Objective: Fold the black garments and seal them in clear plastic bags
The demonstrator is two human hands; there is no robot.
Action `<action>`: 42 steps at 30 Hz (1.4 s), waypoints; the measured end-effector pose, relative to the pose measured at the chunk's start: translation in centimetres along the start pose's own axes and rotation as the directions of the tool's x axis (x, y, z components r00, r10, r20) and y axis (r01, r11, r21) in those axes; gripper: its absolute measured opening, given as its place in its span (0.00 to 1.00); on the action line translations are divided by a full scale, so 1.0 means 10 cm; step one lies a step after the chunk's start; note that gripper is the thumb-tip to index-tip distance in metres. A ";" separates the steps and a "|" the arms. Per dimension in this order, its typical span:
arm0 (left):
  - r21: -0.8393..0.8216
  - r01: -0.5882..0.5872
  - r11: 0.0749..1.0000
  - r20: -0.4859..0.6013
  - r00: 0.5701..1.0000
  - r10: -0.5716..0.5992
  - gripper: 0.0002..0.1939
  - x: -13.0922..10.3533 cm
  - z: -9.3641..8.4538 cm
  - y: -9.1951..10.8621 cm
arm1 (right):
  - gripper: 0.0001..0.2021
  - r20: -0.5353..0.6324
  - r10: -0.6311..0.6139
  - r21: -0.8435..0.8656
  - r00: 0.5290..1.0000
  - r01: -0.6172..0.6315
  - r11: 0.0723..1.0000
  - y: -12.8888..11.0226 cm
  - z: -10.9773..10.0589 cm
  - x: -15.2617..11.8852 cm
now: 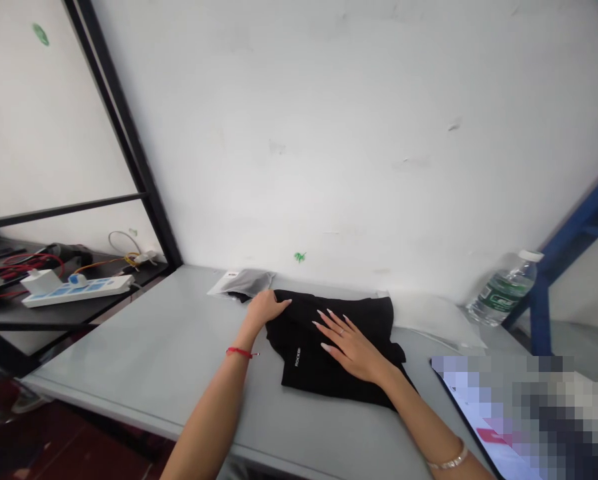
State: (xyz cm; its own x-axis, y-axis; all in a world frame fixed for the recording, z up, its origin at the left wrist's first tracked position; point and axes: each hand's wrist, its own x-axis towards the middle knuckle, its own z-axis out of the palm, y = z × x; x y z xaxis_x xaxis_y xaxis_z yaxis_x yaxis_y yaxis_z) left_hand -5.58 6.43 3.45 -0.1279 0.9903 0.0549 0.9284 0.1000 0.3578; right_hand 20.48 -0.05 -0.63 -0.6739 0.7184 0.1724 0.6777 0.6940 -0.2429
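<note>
A black garment (329, 383) lies partly folded on the grey table, with small white lettering on its left part. My left hand (265, 308) is at the garment's far left edge, its fingers curled down onto the cloth and its thumb pointing right. A bit of black cloth shows to the left of that hand. My right hand (351, 347) rests flat on the middle of the garment, fingers spread and palm down. Behind my left hand lies a clear plastic bag (246, 281) with something grey in it, close to the wall.
A white translucent bag (433, 320) lies right of the garment. Beyond it, a water bottle (503, 290) leans near a blue metal frame (541, 313). A screen device (471, 407), partly blurred, sits at the front right. On the left shelf are a power strip (79, 291) and cables.
</note>
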 end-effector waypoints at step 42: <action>0.144 -0.663 0.735 -0.008 0.742 0.671 0.37 -0.68 0.68 0.69 | 0.20 -0.554 0.421 0.496 0.718 -0.122 0.860 0.09 0.28 0.12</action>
State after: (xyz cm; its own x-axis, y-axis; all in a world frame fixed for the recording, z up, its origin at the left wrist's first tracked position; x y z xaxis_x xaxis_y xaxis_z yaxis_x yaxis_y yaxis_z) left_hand 4.11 1.06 -0.83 0.5250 0.8008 0.2883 0.8172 -0.5690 0.0921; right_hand 19.45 1.37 -3.34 -0.0358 0.8343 0.5501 0.5192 0.4859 -0.7031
